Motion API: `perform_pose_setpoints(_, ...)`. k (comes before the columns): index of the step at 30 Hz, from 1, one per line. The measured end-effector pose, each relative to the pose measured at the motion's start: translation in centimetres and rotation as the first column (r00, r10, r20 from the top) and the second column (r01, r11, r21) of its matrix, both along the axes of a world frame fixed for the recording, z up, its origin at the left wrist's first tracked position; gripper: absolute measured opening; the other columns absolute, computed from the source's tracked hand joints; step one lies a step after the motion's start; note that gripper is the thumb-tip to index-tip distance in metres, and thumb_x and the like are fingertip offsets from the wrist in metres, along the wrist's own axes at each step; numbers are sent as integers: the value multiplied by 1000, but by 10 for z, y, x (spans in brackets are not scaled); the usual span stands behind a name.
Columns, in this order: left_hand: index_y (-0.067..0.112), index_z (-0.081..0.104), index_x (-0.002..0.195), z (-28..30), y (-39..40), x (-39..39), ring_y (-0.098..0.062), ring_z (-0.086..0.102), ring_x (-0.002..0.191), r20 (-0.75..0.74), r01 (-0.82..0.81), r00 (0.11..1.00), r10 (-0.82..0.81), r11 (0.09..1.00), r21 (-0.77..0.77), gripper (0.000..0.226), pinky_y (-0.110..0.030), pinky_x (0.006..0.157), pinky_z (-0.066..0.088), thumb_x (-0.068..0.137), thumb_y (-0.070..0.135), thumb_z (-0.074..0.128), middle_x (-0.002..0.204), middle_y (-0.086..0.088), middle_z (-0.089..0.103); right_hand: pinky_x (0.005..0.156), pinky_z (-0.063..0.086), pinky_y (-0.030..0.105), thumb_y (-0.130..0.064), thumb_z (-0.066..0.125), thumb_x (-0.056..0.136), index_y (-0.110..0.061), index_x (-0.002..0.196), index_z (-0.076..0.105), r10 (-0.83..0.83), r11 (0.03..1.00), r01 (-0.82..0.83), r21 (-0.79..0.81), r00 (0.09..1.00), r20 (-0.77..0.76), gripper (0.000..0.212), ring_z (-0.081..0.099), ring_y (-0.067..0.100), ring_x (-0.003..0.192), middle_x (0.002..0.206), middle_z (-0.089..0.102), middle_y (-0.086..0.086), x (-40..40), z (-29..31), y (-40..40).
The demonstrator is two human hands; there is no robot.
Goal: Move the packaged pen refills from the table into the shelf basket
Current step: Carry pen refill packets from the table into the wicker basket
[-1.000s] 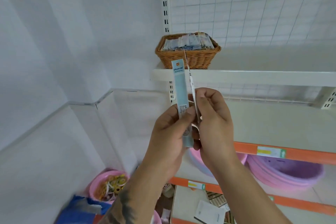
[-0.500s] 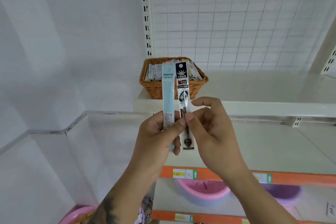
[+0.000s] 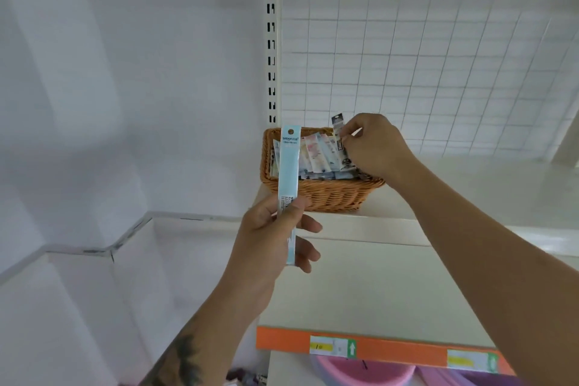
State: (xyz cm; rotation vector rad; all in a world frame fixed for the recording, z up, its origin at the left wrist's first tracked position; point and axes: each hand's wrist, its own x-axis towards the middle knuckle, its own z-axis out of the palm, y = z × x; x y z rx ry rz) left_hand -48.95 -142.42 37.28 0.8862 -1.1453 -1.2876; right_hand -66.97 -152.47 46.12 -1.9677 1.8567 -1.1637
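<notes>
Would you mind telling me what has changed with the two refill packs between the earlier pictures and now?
The right hand has carried the black-and-white packaged refill away from the left hand and up over the brown wicker basket, still pinching it above the packs already inside. The left hand still grips the light blue packaged refill upright in front of the basket, which stays on the white shelf.

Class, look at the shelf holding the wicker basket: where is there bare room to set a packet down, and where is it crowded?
Bare: the white shelf right of the wicker basket, below the wire grid. Crowded: the basket, full of packets, with the right hand over it.
</notes>
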Motion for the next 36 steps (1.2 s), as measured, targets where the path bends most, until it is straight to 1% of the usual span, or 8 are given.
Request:
perform_pose_setpoints(4, 14, 57, 133, -4, -5, 6, -23, 57, 48, 34, -25, 999, 25, 999, 26, 32, -28, 45, 49, 103, 28, 59, 82, -8, 72, 78, 53, 39, -20, 53, 98, -32, 101, 62, -100, 993, 113, 36, 961, -258, 15, 63, 25, 92, 102, 64, -1, 5, -5, -11)
perform_pose_setpoints(8, 13, 63, 124, -6, -6, 5, -18, 51, 45, 6, -37, 999, 37, 999, 25, 29, -24, 43, 41, 105, 33, 54, 80, -9, 71, 86, 57, 44, -30, 59, 97, -32, 94, 65, -126, 992, 126, -13, 976, -179, 7, 64, 23, 92, 101, 69, -4, 0, -7, -13)
perform_pose_setpoints(14, 12, 71, 108, -6, -9, -1, -13, 39, 49, -37, -78, 996, 82, 992, 98, 60, -27, 49, 29, 102, 60, 37, 75, -9, 70, 76, 56, 37, -25, 58, 100, -24, 100, 67, -111, 945, 82, -316, 991, -76, 9, 63, 17, 89, 97, 70, -6, 0, -14, 31)
perform_pose_setpoints(20, 15, 70, 92, -9, 0, -10, -16, 39, 55, -140, -163, 977, 162, 987, -1, 28, -33, 55, 26, 108, 17, 48, 76, -6, 65, 66, 50, 22, -19, 66, 98, -18, 95, 68, 185, 862, -139, -488, 982, 46, 4, 62, 8, 76, 82, 68, -9, 28, -63, 96)
perform_pose_setpoints(26, 14, 73, 106, -5, 11, -13, -13, 63, 80, -251, -159, 956, 151, 987, -10, 22, -26, 62, 47, 106, 11, 51, 94, -5, 69, 73, 52, 41, -22, 66, 97, -21, 101, 64, 226, 799, -185, -573, 974, 0, 5, 57, 7, 87, 94, 67, -14, 55, -113, 112)
perform_pose_setpoints(29, 9, 74, 112, -1, 19, -10, -16, 72, 97, -303, -104, 948, 99, 995, 1, 23, -21, 65, 56, 105, 8, 52, 110, -9, 74, 74, 51, 25, -22, 65, 97, -28, 111, 58, 264, 816, -192, -546, 963, 55, 17, 61, 7, 86, 94, 66, -16, 63, -116, 114)
perform_pose_setpoints(33, 20, 76, 106, -9, 21, 2, -10, 70, 102, -59, -238, 971, 231, 955, -175, 22, -26, 79, 57, 106, 21, 53, 109, 2, 76, 73, 42, 6, -19, 67, 95, -22, 114, 65, 294, 846, -181, -502, 943, 154, 19, 64, 4, 83, 88, 69, -14, 66, -95, 114)
perform_pose_setpoints(36, 31, 66, 122, -37, 9, 19, -3, 58, 120, 381, -337, 710, 592, 761, -554, 36, -22, 99, 49, 102, 53, 45, 127, 15, 66, 66, 48, 12, -17, 68, 97, -25, 110, 66, 251, 888, -151, -435, 950, 183, 15, 65, 4, 74, 82, 71, -13, 63, -59, 98)
